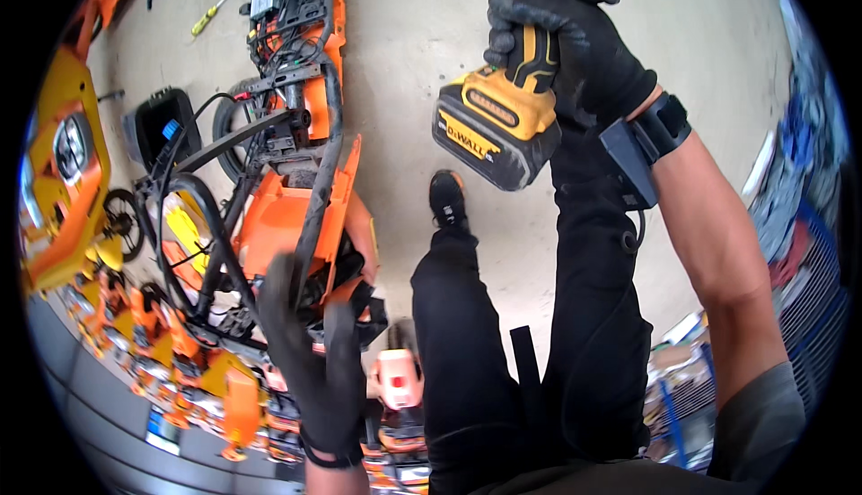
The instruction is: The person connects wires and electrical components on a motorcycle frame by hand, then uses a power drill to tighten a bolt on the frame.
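Observation:
My right hand [588, 46], in a black glove, is wrapped round the handle of a yellow and black cordless power drill [498, 122]. Its big battery pack faces me, and the front of the tool is cut off by the top edge. My left hand [323, 360], also gloved in black, reaches over the near end of a partly stripped scooter [296, 208] with orange panels and a bare black tube frame. The fingers of this hand are spread and somewhat blurred; nothing shows between them. Whether they touch the frame I cannot tell.
A yellow-handled screwdriver [206, 19] lies on the concrete floor [395, 55] at the far left. Beside the scooter stands a black bin [162, 131]. Yellow and orange scooter bodies [67, 172] crowd the left. Blue wire crates [813, 271] and grey-blue cloth [786, 181] line the right.

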The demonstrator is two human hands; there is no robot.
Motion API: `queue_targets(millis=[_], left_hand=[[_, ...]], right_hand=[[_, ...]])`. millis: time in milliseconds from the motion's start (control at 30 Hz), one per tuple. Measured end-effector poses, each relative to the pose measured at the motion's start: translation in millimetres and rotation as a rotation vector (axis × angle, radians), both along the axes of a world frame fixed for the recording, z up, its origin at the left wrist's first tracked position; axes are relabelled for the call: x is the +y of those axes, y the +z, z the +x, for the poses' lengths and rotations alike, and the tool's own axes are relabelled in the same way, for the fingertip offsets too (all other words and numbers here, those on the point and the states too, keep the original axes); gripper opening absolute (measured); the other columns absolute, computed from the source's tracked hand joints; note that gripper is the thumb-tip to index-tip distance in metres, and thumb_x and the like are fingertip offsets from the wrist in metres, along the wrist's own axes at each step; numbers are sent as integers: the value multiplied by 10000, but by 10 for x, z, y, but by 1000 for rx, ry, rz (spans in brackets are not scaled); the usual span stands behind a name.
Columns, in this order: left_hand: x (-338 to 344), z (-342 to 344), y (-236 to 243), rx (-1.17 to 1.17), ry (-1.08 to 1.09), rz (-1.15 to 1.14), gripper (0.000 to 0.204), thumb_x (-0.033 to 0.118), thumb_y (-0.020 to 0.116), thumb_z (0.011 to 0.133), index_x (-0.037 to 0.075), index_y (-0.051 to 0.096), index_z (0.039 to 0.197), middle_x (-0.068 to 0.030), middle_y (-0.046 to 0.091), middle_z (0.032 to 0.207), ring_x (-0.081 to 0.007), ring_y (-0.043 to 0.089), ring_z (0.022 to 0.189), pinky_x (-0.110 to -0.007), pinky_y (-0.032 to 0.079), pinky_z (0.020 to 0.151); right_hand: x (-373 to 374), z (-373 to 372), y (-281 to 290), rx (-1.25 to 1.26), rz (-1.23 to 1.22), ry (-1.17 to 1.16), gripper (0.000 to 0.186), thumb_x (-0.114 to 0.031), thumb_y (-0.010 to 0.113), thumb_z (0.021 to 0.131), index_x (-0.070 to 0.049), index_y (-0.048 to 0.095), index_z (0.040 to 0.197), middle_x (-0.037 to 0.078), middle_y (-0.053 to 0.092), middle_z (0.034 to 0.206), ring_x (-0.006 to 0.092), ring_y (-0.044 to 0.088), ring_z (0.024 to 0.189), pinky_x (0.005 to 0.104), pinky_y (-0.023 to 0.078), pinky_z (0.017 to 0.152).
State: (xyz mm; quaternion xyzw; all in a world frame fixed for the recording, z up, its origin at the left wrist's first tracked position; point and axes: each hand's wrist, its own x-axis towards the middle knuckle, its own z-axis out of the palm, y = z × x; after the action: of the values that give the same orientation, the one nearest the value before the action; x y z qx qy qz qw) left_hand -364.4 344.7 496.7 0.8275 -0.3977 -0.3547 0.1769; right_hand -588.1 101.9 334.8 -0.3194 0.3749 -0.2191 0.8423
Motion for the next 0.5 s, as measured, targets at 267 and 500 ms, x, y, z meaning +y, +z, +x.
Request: queue_targets(millis=[267,500], left_hand=[[-2004,-375,-2322,247,224,-222,444,294,648,936,-66,548,1175,-209,660,1025,-318,650,950,-398,508,819],[-2232,-446,-3463,904,539,-77,588,512,444,1012,2,545,1284,-84,612,1182,-161,558,1084,-303,423,961]], right_hand=[[-1579,411,-1023,-12,-4,322,509,-154,612,942,21,426,1382,22,563,878,139,613,790,336,549,801],[-1986,594,-1747,-38,243,384,432,-158,643,918,7,500,1292,25,601,799,130,636,688,308,569,723]])
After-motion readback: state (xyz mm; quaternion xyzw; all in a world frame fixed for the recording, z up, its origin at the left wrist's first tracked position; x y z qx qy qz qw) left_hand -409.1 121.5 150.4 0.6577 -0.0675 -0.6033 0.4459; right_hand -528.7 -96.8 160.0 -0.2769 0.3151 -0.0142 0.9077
